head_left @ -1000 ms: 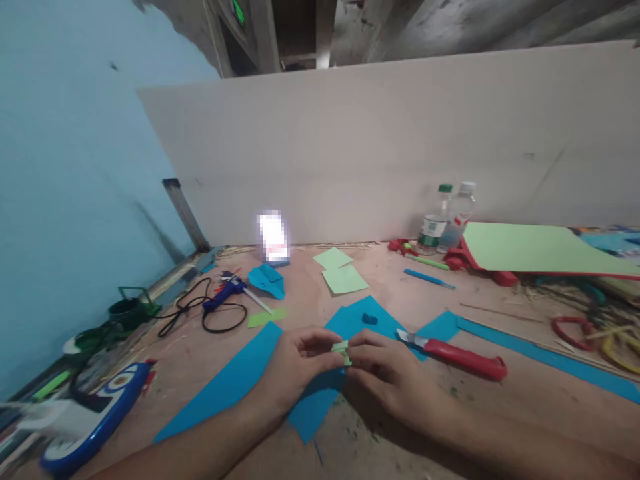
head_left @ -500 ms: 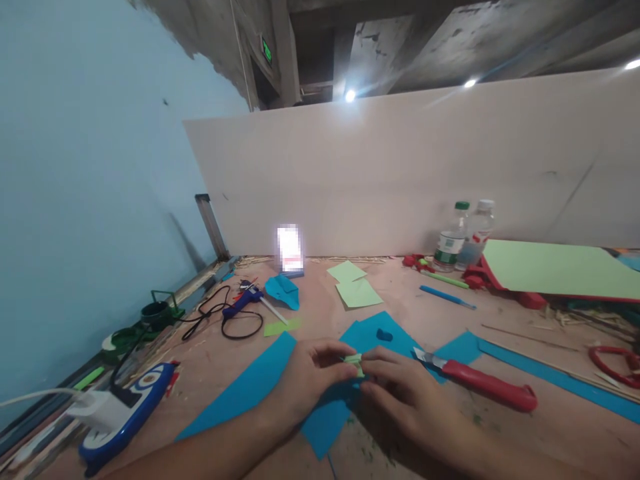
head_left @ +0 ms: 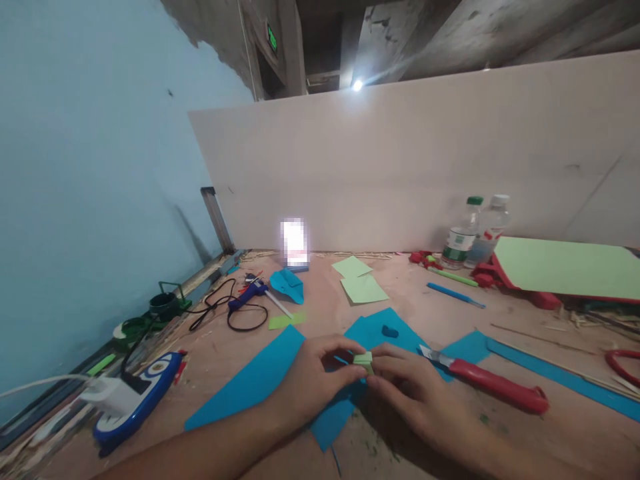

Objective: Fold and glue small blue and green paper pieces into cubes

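A small folded piece of light green paper (head_left: 363, 361) is pinched between the fingertips of both hands. My left hand (head_left: 325, 370) grips it from the left with thumb and index finger. From the right, my right hand (head_left: 407, 380) holds its other side, fingers bent. Beneath the hands lie blue paper sheets (head_left: 250, 380), partly hidden by them. A small dark blue scrap (head_left: 390, 331) rests on the blue paper behind my right hand. Just right of that hand, a red-handled utility knife (head_left: 500, 385) lies with its blade pointing left.
Two light green paper squares (head_left: 364, 289) lie further back. On the left are a glue gun (head_left: 250, 293) with its cable and a blue-and-white power strip (head_left: 140, 400). A blue pen-like tool (head_left: 455, 295), bottles (head_left: 459, 241) and a green sheet (head_left: 565, 267) are at right.
The green paper piece has turned in the fingers and now shows a flatter, block-like top. Both hands keep hold of it. The whole view has shifted slightly.
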Demonstrator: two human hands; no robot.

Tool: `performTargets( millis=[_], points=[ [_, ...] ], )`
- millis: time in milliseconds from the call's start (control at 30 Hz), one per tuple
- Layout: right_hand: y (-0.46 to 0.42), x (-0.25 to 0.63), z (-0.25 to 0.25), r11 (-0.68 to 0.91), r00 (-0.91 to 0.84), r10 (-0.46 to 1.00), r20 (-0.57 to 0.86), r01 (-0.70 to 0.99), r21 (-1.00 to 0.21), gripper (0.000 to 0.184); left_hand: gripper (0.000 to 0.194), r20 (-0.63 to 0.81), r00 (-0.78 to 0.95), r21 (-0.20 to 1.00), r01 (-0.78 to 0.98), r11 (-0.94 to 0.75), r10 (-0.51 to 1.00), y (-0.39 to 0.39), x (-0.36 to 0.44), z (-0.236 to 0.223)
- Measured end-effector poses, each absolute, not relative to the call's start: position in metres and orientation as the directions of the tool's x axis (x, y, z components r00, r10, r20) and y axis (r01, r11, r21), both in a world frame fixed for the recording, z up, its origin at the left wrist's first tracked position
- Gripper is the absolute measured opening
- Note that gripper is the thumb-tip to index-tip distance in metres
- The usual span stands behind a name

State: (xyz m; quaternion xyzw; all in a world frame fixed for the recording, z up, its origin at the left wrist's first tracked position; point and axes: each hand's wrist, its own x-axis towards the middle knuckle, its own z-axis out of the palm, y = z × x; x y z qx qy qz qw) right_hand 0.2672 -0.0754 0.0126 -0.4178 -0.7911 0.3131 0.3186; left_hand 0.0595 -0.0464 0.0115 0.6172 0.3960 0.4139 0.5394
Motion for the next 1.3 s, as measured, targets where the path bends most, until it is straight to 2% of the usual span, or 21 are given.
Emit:
performTargets(
  millis=[167, 300, 367, 567, 667, 800, 933, 1067, 1300],
  points=[
    [-0.074, 0.267, 0.013, 0.457, -0.452, 0.855, 0.253, 0.428, -0.780, 0.035, 0.017, 0.136, 0.333, 0.986, 0.045, -0.159, 0.933, -0.047, 0.059, 0.012],
    [-0.073, 0.266, 0.013, 0.474, -0.458, 0.850, 0.261, 0.447, -0.758, 0.033, 0.040, 0.049, 0.313, 0.993, 0.091, -0.081, 0.949, -0.048, 0.058, 0.011],
    [-0.072, 0.267, 0.012, 0.484, -0.444, 0.852, 0.278, 0.467, -0.740, 0.032, 0.046, 0.067, 0.328, 0.985, 0.128, -0.115, 0.942, -0.048, 0.057, 0.013],
    [-0.070, 0.270, 0.005, 0.493, -0.389, 0.861, 0.327, 0.486, -0.722, 0.028, 0.024, 0.195, 0.336, 0.948, 0.175, -0.265, 0.921, -0.045, 0.055, 0.017],
    [-0.072, 0.268, 0.005, 0.426, -0.273, 0.903, 0.332, 0.466, -0.776, 0.026, 0.024, 0.185, 0.296, 0.962, 0.140, -0.235, 0.937, -0.043, 0.055, 0.016],
    [-0.075, 0.263, 0.011, 0.329, -0.101, 0.944, 0.315, 0.367, -0.870, 0.036, 0.023, 0.157, 0.269, 0.982, 0.064, -0.180, 0.950, -0.045, 0.054, 0.012],
    [-0.076, 0.262, 0.015, 0.337, -0.210, 0.938, 0.275, 0.365, -0.868, 0.029, 0.021, 0.156, 0.315, 0.983, 0.038, -0.177, 0.936, -0.049, 0.054, 0.010],
    [-0.075, 0.263, 0.015, 0.462, -0.286, 0.882, 0.374, 0.369, -0.807, 0.020, 0.020, 0.182, 0.355, 0.972, 0.079, -0.224, 0.917, -0.050, 0.054, 0.010],
    [-0.072, 0.269, 0.011, 0.440, -0.210, 0.898, 0.387, 0.413, -0.797, 0.021, 0.028, 0.255, 0.298, 0.931, 0.182, -0.317, 0.920, -0.049, 0.049, 0.010]
  ],
)
